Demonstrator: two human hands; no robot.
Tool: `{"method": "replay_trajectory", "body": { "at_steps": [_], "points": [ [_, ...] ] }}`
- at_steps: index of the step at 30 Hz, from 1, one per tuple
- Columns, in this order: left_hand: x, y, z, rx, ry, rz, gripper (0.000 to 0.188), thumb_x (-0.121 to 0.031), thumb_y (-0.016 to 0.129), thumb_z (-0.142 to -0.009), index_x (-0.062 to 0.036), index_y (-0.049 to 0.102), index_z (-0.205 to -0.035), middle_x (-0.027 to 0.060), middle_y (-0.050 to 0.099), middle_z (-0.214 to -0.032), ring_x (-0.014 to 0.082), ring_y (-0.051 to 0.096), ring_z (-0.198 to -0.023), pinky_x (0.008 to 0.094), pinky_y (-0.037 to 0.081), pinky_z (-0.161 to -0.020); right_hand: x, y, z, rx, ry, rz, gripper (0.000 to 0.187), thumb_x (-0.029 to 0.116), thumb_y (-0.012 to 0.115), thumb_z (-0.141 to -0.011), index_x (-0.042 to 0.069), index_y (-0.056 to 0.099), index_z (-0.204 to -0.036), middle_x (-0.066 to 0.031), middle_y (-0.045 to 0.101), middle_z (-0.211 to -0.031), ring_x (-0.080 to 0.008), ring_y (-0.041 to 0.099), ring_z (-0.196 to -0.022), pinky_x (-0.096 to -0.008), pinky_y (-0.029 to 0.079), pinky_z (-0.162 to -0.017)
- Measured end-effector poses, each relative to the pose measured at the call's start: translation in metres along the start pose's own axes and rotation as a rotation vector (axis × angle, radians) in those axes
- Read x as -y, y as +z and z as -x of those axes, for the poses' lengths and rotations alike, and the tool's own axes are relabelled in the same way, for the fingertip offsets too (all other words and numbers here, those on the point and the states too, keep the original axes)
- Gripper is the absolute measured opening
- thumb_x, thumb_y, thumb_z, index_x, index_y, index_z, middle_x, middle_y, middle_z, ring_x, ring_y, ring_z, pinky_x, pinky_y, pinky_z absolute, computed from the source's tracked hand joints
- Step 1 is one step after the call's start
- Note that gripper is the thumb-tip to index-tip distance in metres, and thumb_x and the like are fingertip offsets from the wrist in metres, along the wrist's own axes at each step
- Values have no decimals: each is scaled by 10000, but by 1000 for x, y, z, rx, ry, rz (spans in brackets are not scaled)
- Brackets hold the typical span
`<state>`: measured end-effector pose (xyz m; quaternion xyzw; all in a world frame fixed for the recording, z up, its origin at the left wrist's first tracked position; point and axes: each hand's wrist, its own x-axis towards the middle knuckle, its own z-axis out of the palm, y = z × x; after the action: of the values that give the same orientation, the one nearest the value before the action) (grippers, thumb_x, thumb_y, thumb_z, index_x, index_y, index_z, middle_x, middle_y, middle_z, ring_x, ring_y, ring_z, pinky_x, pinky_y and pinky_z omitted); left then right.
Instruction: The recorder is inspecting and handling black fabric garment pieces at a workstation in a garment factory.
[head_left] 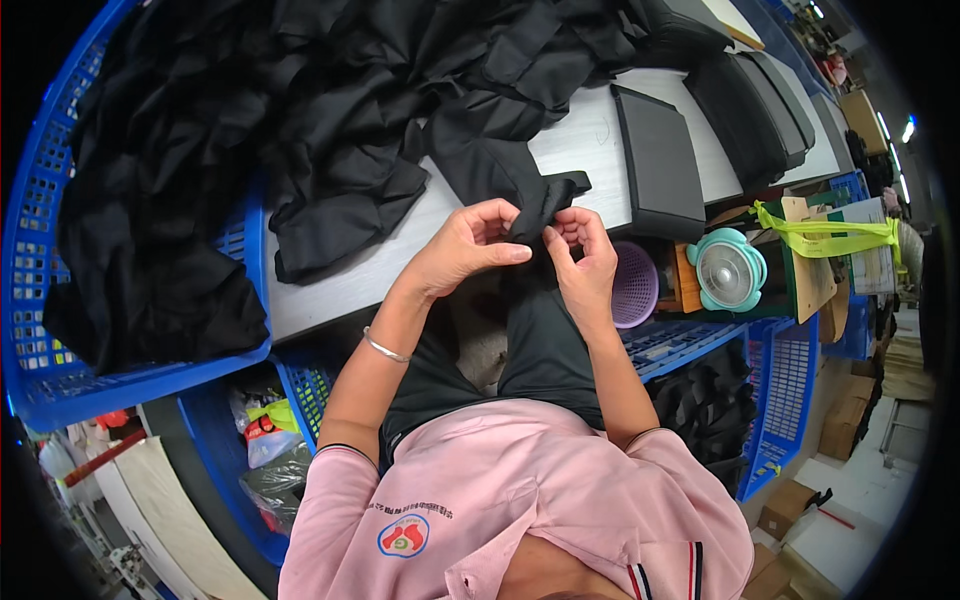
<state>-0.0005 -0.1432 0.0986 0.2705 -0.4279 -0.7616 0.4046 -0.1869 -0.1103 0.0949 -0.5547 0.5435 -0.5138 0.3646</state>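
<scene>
A black fabric garment (488, 148) stretches from the heap on the white table (588, 140) over the near edge toward me. Its gathered end lies between my two hands. My left hand (462, 252) is curled round the left side of this end, fingers behind and thumb in front. On the other side, my right hand (588, 265) pinches the cloth edge between thumb and fingers. A short folded strip of the garment sticks out to the right above my right fingertips. The fingertips of my left hand are partly hidden by the cloth.
Black garments (340, 95) are heaped across the table and into a blue crate (262, 345) at left. Stacked dark pieces (660, 165) lie at right. Beyond my right hand are a purple basket (634, 285), a teal fan (728, 270) and another blue crate (783, 400).
</scene>
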Motion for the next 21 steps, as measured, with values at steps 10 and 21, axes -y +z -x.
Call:
{"method": "replay_trajectory", "body": {
  "at_steps": [10,21],
  "points": [
    [-34,63,-28,175,504,-588,243,-77,811,-758,-10,608,-874,13,588,-862,120,535,-795,276,463,-747,23,-21,-13,-540,-508,405,400,128,748,-805,7,565,-1138,-153,619,-910,-317,644,-843,-375,507,-748],
    [28,-38,11,-966,461,-363,307,43,691,-797,-36,599,-1079,29,590,-950,113,552,-750,234,459,-685,-43,-17,-41,-387,-138,185,99,-32,592,-930,-12,617,-1023,-63,581,-806,-121,553,-682,-253,459,-660]
  ]
}}
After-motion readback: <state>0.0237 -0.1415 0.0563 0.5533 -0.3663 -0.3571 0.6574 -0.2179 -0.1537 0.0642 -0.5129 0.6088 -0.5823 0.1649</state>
